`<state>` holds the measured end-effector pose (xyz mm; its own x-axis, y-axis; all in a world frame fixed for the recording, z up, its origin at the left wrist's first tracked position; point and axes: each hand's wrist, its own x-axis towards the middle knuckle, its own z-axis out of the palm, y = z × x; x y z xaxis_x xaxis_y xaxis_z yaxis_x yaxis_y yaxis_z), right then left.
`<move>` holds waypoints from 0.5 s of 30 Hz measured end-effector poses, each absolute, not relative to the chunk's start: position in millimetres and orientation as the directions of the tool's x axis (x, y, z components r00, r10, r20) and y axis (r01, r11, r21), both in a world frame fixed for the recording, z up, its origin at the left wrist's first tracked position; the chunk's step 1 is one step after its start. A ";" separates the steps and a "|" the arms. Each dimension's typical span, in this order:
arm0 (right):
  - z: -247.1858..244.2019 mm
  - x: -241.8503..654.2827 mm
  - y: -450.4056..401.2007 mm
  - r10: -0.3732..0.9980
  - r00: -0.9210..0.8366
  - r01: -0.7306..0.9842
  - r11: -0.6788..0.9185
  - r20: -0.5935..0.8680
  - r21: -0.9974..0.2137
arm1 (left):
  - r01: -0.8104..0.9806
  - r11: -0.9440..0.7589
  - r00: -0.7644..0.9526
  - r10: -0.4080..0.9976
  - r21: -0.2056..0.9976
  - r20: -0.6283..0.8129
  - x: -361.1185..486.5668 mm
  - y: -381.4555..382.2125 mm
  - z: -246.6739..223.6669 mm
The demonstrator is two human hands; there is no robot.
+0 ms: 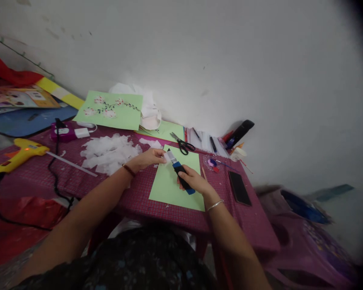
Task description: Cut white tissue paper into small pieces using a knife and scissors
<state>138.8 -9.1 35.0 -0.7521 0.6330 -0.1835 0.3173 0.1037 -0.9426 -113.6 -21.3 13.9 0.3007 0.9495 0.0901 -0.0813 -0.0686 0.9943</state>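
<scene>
My left hand (153, 158) is closed, pinching a small white piece of thin paper (167, 157) between thumb and fingers. Wrapped in my right hand (193, 178) is a blue-and-black handled tool with a silver metal head (181, 174). Its metal end meets the white piece; I cannot make out its exact kind. Both hands are over a light green sheet (169, 192) lying flat on the table. To the left of my left hand is a heap of torn white paper (110, 151). Black-handled scissors (183, 144) lie just beyond the sheet.
A yellow glue gun (21, 155), its cord and a purple power strip (65, 132) are at the left of the checked table (166, 211). A green sheet with flowers (110, 110) rests behind. A phone (239, 188) lies right, near pens (213, 144) and a small decorated dish (211, 162).
</scene>
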 end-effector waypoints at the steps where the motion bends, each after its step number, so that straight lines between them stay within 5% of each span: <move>1: 35.4 138.9 -9.3 0.632 -0.753 0.317 0.103 -0.183 -0.943 | -0.053 -0.085 0.284 0.954 0.995 0.096 -114.1 -20.9 13.9; 6: 35.7 138.8 -10.4 0.629 -0.757 0.304 0.098 -0.178 -0.948 | 0.049 -0.137 0.212 0.969 0.989 0.123 -116.3 -20.7 14.6; 15: 34.7 138.2 -10.6 0.627 -0.750 0.360 0.119 -0.211 -0.926 | -0.160 0.025 0.214 0.977 0.987 0.010 -103.3 -26.1 16.1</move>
<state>138.2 -10.6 34.7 -0.7496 0.6275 -0.2107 0.3596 0.1189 -0.9255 -103.3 -26.1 16.1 0.2138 0.9768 0.0097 -0.1604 0.0253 0.9867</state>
